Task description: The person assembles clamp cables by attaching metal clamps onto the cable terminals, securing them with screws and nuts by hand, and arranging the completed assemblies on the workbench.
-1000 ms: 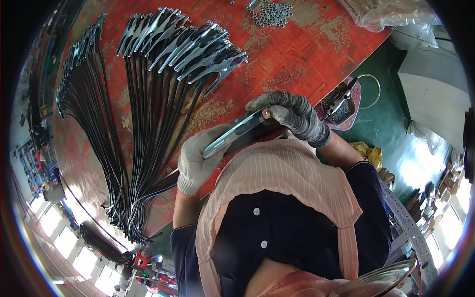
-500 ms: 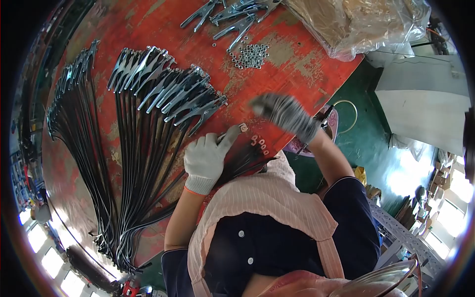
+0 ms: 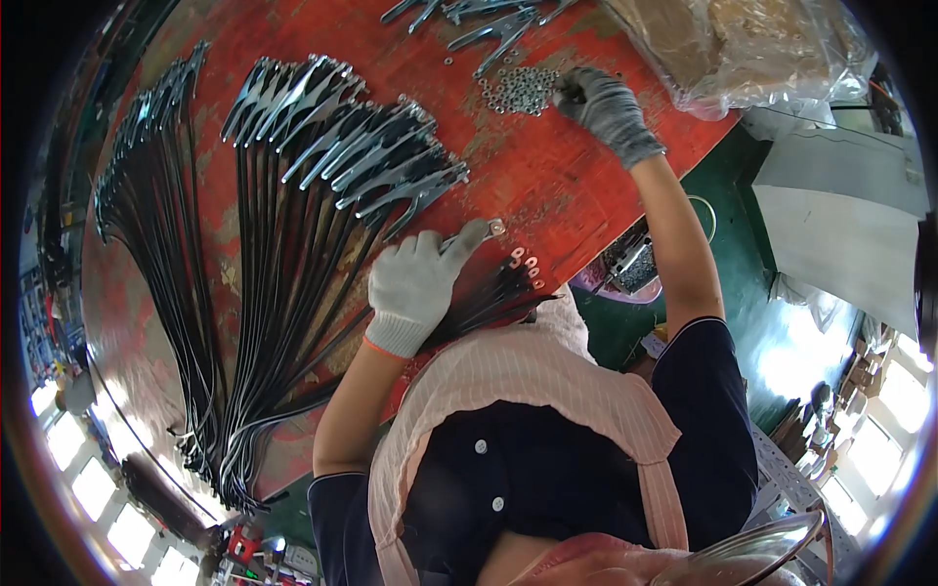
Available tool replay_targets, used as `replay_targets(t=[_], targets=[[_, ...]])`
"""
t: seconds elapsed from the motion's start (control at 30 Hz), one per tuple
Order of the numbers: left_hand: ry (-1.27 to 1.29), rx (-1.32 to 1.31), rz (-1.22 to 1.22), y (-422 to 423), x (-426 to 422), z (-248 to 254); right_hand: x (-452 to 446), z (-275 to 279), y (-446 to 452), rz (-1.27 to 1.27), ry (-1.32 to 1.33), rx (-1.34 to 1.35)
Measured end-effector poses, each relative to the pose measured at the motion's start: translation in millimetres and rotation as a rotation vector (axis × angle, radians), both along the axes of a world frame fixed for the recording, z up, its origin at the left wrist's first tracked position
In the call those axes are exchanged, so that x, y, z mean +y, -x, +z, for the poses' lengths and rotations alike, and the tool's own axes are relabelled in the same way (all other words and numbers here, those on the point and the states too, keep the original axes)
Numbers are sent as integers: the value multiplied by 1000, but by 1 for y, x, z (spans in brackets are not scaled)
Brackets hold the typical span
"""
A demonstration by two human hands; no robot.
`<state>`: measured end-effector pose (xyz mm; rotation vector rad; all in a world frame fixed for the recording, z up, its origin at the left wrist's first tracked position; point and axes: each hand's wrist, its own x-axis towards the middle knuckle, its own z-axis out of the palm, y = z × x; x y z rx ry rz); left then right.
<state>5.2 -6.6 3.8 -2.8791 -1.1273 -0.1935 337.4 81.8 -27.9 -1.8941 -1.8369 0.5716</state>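
Note:
My left hand point(image 3: 415, 278), in a white knitted glove, is closed on a slim metal piece with a holed, squarish end point(image 3: 496, 227) that sticks out past the thumb. Just beside it, black cables point(image 3: 493, 293) fan out with copper-coloured ring lugs point(image 3: 519, 260) at their tips. At the right edge of a pile of small metal nuts point(image 3: 518, 90) is my right hand point(image 3: 606, 109), in a grey striped glove. Its fingers are curled and pinched together; what is between them is hidden.
Rows of metal spring clamps point(image 3: 342, 146) on long black cables point(image 3: 249, 322) cover the left of the red table point(image 3: 576, 195). Loose clamps point(image 3: 493, 34) lie at the far edge. A plastic-wrapped box point(image 3: 733, 49) stands far right. Below the table's right edge is a pink basin point(image 3: 611, 278).
My right hand has moved away from my body, from near the left hand to the nut pile. The left hand keeps its grip on the metal piece.

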Motion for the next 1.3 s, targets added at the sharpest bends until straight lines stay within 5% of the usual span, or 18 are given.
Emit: replay_targets(t=[0.1, 0.2, 0.5, 0.7, 0.9, 1.1, 1.3], targets=[[43, 30, 6, 1, 2, 2, -38, 13, 25, 91, 14, 621], [107, 40, 3, 3, 1, 5, -81, 18, 62, 418, -6, 618], [142, 12, 9, 4, 0, 2, -101, 16, 85, 467, 33, 333], [141, -11, 13, 4, -1, 2, -98, 20, 83, 426, 166, 469], [137, 0, 15, 4, -1, 2, -100, -7, 80, 505, -103, 414], [105, -25, -4, 4, -1, -3, -99, -10, 85, 311, 241, 666], [87, -31, -3, 4, 0, -3, -119, 10, 91, 351, -63, 345]])
